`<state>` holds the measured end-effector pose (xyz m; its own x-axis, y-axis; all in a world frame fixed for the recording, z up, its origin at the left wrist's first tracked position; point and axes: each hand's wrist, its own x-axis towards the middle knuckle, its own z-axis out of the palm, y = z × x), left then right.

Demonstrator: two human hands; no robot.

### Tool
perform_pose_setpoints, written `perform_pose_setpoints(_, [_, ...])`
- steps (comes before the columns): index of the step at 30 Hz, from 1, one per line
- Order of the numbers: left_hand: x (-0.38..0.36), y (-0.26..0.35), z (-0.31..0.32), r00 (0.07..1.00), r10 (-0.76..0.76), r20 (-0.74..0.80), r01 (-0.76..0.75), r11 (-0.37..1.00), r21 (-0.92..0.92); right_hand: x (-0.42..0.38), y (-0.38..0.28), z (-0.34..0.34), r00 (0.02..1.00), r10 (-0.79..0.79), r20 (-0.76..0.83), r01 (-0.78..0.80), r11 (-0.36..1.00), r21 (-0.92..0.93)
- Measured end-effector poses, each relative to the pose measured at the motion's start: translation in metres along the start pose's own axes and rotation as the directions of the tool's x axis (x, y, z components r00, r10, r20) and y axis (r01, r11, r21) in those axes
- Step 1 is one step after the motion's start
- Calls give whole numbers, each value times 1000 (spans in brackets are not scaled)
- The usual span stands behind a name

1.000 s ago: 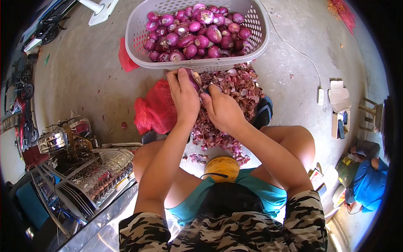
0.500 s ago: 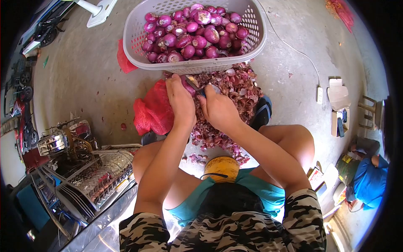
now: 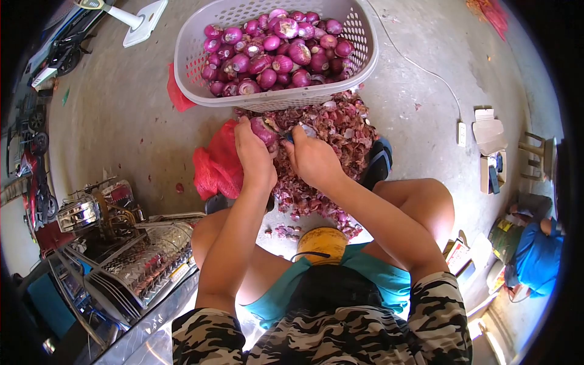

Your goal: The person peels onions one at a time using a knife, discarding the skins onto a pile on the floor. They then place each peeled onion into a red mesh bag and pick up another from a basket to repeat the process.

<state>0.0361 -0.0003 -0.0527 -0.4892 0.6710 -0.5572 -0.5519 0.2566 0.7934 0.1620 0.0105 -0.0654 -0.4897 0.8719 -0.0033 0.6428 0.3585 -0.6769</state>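
Observation:
My left hand (image 3: 254, 155) is wrapped round a red onion (image 3: 263, 130), its purple side facing up. In my right hand (image 3: 313, 158) is a small knife (image 3: 288, 137) with a blue handle, its blade close against the onion's right side; the fingers hide most of it. Under both hands spreads a heap of dry onion skins (image 3: 347, 137). Just beyond them stands a grey perforated basket (image 3: 277, 97) filled with peeled red onions (image 3: 281, 62). Beside my left wrist lies a red mesh bag (image 3: 218, 161).
A yellow bucket (image 3: 322, 242) is between my legs. To the left stands a metal-framed machine (image 3: 146, 258). A white power strip (image 3: 462, 135) with its cord and an open cardboard box (image 3: 491, 173) lie on the right. A person in blue (image 3: 535, 258) is at the far right.
My left hand has shifted slightly down and left and turned the onion so more of it shows. My right hand with the knife has moved slightly down. The view has shifted a little.

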Motion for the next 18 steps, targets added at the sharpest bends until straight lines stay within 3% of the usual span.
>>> perform_pose_setpoints(3, [1,4,1,999,-24,48,24,1000,2,-1,-2,-2,1000,8,1,-8,1000,6])
perform_pose_setpoints(6, [-4,3,12,998,17,-57,-17,1000,-5,1,-6,-8,999,30,26,-30,999,-11])
perform_pose_setpoints(9, [-3,0,8,1000,21,-22,-21,1000,6,0,-1,-3,1000,3,27,-3,1000,3])
perform_pose_setpoints(11, [1,6,0,995,-74,72,73,997,18,0,2,-1,999,-30,29,29,999,33])
perform_pose_setpoints(15, [-13,21,0,912,-342,228,310,937,163,8,23,-1,979,85,187,-83,996,-17])
perform_pose_setpoints(16, [-14,15,-1,906,-332,264,297,941,163,9,31,2,978,75,196,-70,997,-32])
perform_pose_setpoints(18, [-9,9,-3,938,-291,188,262,951,165,8,35,2,971,91,222,-84,996,-41])
